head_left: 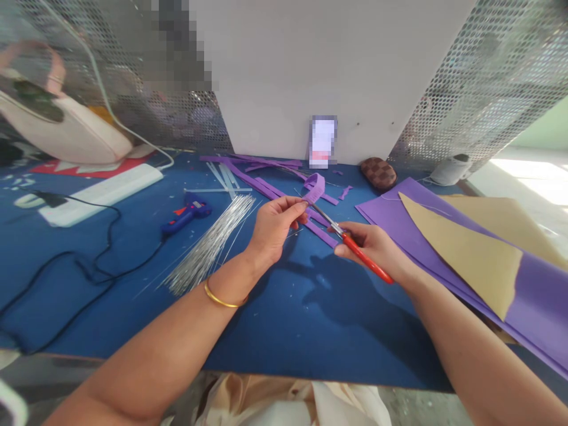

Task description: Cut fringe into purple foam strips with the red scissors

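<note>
My left hand [277,228] pinches the end of a curled purple strip [315,187] between thumb and fingers, above the middle of the blue table. In my right hand [370,245] are pliers with red handles [366,257], their long metal jaws reaching left to the pinched end of the strip. Whether the jaws grip it is too small to tell. More flat purple strips [261,184] lie behind and beneath my hands. A bundle of thin silvery wires [215,245] rests left of my left hand.
A blue glue gun [186,214], a white power strip [104,195] and black cables lie on the left. A lit phone [323,139] leans on the back board, beside a checkered pouch [378,173]. Purple sheets [541,302] and tan sheets [470,260] cover the right.
</note>
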### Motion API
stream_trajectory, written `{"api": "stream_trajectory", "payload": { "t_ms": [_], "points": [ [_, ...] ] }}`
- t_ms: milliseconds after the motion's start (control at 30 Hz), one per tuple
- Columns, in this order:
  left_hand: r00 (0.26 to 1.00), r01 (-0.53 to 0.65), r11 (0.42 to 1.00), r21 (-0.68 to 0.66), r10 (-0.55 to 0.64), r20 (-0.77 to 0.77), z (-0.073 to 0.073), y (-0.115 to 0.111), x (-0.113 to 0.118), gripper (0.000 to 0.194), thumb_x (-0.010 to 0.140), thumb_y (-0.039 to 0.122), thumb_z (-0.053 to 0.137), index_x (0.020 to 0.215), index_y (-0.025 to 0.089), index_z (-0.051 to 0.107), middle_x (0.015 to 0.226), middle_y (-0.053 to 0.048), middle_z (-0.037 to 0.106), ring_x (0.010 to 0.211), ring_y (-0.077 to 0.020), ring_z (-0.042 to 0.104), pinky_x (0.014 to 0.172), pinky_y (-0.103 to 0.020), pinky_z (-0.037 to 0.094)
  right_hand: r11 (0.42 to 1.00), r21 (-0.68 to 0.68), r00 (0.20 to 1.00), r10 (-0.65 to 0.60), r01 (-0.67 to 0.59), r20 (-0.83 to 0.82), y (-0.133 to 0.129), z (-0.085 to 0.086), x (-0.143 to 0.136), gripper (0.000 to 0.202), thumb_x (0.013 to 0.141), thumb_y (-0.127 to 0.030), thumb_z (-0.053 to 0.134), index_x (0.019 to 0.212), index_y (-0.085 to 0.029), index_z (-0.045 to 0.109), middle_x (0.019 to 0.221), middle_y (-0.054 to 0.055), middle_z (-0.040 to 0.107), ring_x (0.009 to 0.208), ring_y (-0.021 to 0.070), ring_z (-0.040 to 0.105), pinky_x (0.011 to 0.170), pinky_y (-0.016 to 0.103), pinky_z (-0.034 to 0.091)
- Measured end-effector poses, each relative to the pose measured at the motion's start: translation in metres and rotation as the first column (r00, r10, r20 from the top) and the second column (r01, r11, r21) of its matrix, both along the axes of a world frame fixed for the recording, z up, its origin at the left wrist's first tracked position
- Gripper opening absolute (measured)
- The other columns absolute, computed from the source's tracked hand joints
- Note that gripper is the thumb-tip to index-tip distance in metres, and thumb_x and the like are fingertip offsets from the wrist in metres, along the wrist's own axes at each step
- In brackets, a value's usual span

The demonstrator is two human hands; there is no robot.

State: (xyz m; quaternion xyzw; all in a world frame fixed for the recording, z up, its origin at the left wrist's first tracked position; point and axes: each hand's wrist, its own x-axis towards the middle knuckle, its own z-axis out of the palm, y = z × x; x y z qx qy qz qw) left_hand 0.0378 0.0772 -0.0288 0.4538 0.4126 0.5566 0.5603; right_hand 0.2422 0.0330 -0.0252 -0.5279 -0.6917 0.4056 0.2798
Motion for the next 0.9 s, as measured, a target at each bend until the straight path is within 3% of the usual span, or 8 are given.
{"api": "stream_trajectory", "payload": {
  "t_ms": [167,367,600,900],
  "points": [
    [0.999,-0.039,0.999,0.017,0.039,-0.002,0.0012,-0.0003,0.001,0.008,0.071,0.024,0.072,0.072,0.016,0.07,0.059,0.001,0.061,0.057,-0.0099,0.054,0.054,-0.023,0.037,0.996,-0.046,0.994,0.066,-0.07,-0.092,-0.0008,0.0003,-0.0012,0.05,0.074,-0.047,0.072,0.113,-0.015,0.064,0.069,-0.004,0.041,0.061,0.0112,0.033,0.053,0.024,0.03],
    [0.999,-0.042,0.999,0.002,0.042,-0.017,0.0016,-0.0019,0.0027,0.007,0.071,0.023,0.071,0.072,0.016,0.07,0.058,0.001,0.061,0.056,-0.01,0.054,0.054,-0.023,0.037,1.0,-0.004,1.0,0.004,-0.004,-0.015,-0.0017,0.0,-0.0041,0.054,0.073,-0.048,0.073,0.115,-0.015,0.065,0.066,-0.004,0.041,0.061,0.0114,0.033,0.054,0.025,0.031],
    [0.999,-0.05,0.999,-0.002,0.05,-0.003,0.0009,-0.0024,0.003,0.005,0.071,0.021,0.07,0.072,0.016,0.07,0.059,0.001,0.061,0.057,-0.0101,0.055,0.054,-0.023,0.039,0.995,0.031,0.994,-0.093,0.092,0.049,0.0007,-0.0061,-0.0053,0.06,0.067,-0.049,0.077,0.117,-0.017,0.067,0.065,-0.004,0.051,0.059,0.0119,0.039,0.054,0.025,0.036],
    [0.999,-0.05,0.999,-0.014,0.05,0.002,0.0001,-0.0024,0.003,0.007,0.07,0.023,0.072,0.074,0.016,0.07,0.059,0.001,0.062,0.057,-0.0105,0.056,0.055,-0.023,0.039,0.987,0.07,0.98,-0.153,0.145,0.128,-0.0022,0.0033,-0.0057,0.06,0.063,-0.051,0.078,0.114,-0.019,0.071,0.062,-0.004,0.053,0.057,0.0117,0.039,0.051,0.023,0.036]
  ]
}}
